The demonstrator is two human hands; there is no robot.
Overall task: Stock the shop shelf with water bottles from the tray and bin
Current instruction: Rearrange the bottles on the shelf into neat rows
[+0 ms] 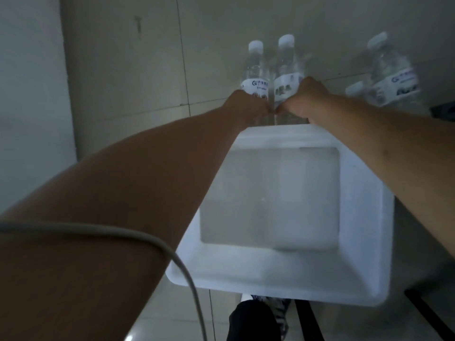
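Two clear water bottles with white caps and white labels stand upright side by side just beyond the far rim of a white foam bin (364, 217). My left hand (246, 104) grips the lower body of the left bottle (254, 70). My right hand (305, 99) grips the lower body of the right bottle (286, 67). The two hands almost touch. Nothing shows inside the bin. The picture is blurred.
Two more bottles are at the right: a tall one (391, 72) and a lower one (354, 91) whose cap shows behind my right forearm. A grey cable (172, 254) crosses my left arm. Tiled floor and a pale wall lie to the left. Dark bars (307, 321) run under the bin.
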